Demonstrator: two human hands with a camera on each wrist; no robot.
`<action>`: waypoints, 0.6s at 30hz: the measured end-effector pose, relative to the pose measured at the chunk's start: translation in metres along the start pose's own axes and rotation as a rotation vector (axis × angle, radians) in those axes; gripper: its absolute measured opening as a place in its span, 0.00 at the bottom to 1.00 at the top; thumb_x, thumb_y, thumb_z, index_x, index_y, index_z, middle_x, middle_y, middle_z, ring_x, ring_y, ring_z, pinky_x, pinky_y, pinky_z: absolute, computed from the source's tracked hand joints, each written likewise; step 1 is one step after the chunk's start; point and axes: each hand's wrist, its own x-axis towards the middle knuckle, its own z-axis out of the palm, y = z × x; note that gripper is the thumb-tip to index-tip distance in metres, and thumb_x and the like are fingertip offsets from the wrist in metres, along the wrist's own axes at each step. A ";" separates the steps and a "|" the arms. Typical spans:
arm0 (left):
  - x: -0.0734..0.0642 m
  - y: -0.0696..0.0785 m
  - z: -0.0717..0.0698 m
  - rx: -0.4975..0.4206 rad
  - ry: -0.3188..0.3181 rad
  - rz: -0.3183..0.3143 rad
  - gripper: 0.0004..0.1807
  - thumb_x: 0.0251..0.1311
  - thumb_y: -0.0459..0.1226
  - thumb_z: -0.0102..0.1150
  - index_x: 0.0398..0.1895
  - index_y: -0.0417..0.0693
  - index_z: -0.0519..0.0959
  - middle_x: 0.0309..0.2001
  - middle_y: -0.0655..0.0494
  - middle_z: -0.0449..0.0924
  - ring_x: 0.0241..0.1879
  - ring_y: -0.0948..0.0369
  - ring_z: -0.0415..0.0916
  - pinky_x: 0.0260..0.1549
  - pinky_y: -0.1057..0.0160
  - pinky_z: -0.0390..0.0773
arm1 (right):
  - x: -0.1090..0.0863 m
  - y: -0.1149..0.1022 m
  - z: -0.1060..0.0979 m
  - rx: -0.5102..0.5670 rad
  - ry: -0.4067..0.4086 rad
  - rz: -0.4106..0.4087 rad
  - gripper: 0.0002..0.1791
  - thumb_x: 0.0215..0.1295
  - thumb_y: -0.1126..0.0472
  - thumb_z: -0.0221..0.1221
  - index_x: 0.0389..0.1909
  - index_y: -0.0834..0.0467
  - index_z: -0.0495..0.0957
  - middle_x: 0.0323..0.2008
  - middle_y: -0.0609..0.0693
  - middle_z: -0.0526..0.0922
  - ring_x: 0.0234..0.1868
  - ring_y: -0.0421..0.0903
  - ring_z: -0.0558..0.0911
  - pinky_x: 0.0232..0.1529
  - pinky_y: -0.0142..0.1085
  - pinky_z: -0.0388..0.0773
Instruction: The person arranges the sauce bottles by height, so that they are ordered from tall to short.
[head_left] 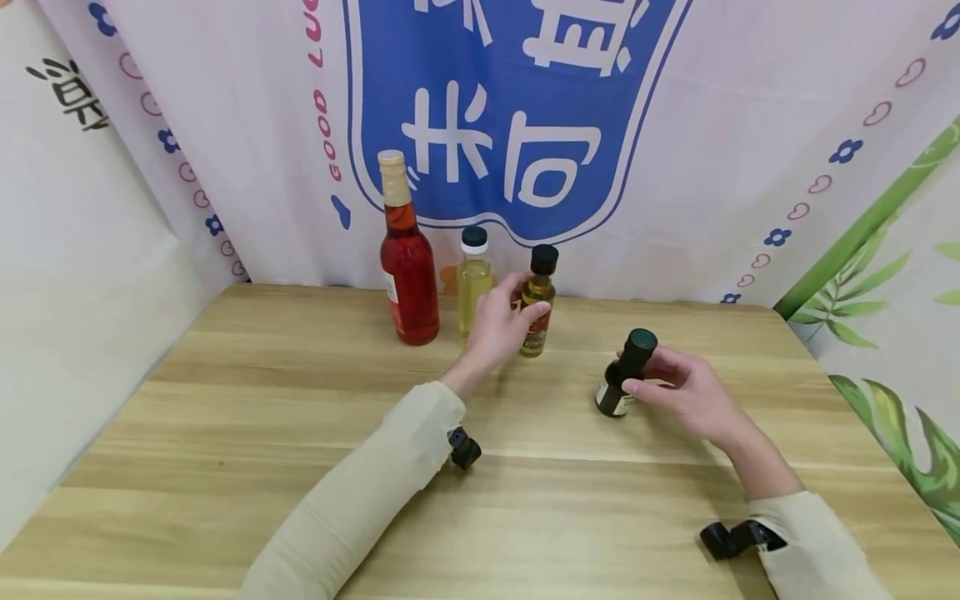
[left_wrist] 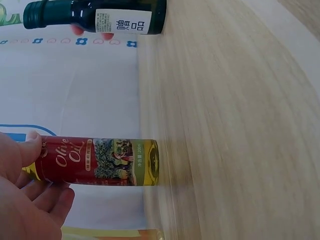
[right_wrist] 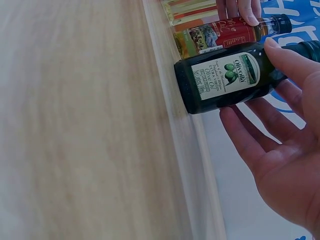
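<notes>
My left hand (head_left: 497, 321) grips a small olive oil bottle (head_left: 537, 329) around its upper part. The bottle stands upright near the back of the table, with a black cap, yellow oil and a red label (left_wrist: 75, 160) reading "Olive Oil". To the right, my right hand (head_left: 693, 396) holds a dark green olive oil bottle (head_left: 613, 392) between thumb and fingers. This one leans slightly, its top toward the right. Its pale label (right_wrist: 225, 77) with green olives faces the right wrist camera.
A tall bottle of red liquid (head_left: 411, 287) stands at the back left of the wooden table (head_left: 315, 450). Next to it is a clear bottle of pale yellow oil (head_left: 472, 287) with a dark green cap, partly behind my left hand. A printed curtain (head_left: 675, 208) hangs behind the table.
</notes>
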 end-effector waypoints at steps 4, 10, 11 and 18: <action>0.002 0.002 -0.002 0.008 -0.011 -0.006 0.27 0.75 0.41 0.64 0.74 0.50 0.73 0.66 0.47 0.83 0.64 0.51 0.82 0.67 0.48 0.82 | 0.002 -0.002 -0.002 0.001 0.000 -0.001 0.24 0.73 0.53 0.68 0.66 0.57 0.81 0.53 0.45 0.90 0.53 0.33 0.85 0.55 0.22 0.80; 0.005 0.004 -0.005 -0.015 -0.014 -0.001 0.27 0.75 0.40 0.64 0.74 0.50 0.72 0.67 0.46 0.82 0.65 0.49 0.82 0.66 0.47 0.83 | 0.006 -0.004 -0.004 -0.014 0.007 -0.010 0.26 0.73 0.52 0.69 0.67 0.58 0.80 0.54 0.46 0.90 0.53 0.34 0.85 0.54 0.23 0.80; 0.005 0.004 -0.005 -0.016 -0.015 -0.006 0.27 0.75 0.40 0.64 0.74 0.50 0.72 0.67 0.46 0.82 0.65 0.49 0.82 0.66 0.47 0.83 | 0.006 -0.004 -0.003 -0.012 0.004 -0.009 0.27 0.73 0.52 0.68 0.67 0.58 0.80 0.55 0.47 0.90 0.53 0.34 0.85 0.54 0.23 0.80; 0.001 0.001 -0.004 -0.021 -0.033 -0.023 0.28 0.74 0.40 0.65 0.74 0.50 0.72 0.67 0.45 0.82 0.65 0.48 0.82 0.65 0.47 0.83 | 0.002 -0.001 0.000 -0.004 -0.004 0.027 0.25 0.72 0.51 0.69 0.67 0.55 0.81 0.54 0.46 0.89 0.54 0.34 0.85 0.55 0.23 0.80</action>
